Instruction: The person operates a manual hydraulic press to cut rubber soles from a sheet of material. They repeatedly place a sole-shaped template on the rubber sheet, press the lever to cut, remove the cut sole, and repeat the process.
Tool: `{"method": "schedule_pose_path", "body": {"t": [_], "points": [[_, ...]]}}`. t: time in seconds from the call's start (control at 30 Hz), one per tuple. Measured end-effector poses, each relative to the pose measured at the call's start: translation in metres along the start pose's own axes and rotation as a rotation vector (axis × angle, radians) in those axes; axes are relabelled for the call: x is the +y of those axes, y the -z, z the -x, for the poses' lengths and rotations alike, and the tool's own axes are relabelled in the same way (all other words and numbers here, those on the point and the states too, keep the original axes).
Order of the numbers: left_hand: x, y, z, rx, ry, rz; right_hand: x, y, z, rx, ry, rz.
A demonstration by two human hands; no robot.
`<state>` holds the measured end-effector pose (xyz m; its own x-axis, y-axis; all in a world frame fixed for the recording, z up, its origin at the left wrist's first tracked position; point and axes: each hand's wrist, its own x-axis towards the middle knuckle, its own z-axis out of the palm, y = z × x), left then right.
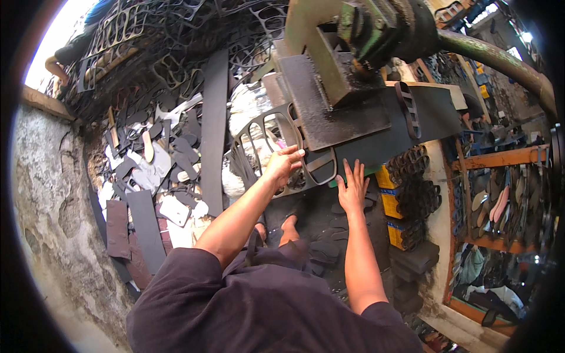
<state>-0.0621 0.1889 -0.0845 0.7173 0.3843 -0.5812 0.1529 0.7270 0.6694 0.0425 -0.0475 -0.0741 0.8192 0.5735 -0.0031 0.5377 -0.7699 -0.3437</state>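
A dark rubber-like sheet (438,115) lies under the press's flat metal plate (341,129). Its left part is a web of thin strips around sole-shaped holes. My left hand (283,165) rests at this cut-out part, fingers stretched to the right; whether the thumb grips a strip from below is hidden. At the near edge of the sheet, my right hand (353,191) reaches forward with fingers spread, touching or just over the edge. A sole-shaped cutting die (409,109) with crossbars stands on the sheet, right of the plate.
The press head (359,59) and its thick bar (500,59) fill the upper right. Tangled sheet offcuts (176,65) pile up at the far left, above loose sole pieces (159,159). Yellow boxes (390,204) and shelves (500,156) stand right. Another person's arm (56,67) shows far left.
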Motion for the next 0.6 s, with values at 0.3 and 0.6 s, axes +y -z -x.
{"method": "schedule_pose_path", "body": {"t": [0.3,0.6], "points": [[-0.001,0.068,-0.046,0.337,0.183,-0.011,0.039,0.01,-0.074,0.041,-0.067,0.016],[0.071,0.055,-0.052,0.177,-0.181,-0.166,0.053,0.015,-0.139,-0.017,-0.129,0.0]]}}
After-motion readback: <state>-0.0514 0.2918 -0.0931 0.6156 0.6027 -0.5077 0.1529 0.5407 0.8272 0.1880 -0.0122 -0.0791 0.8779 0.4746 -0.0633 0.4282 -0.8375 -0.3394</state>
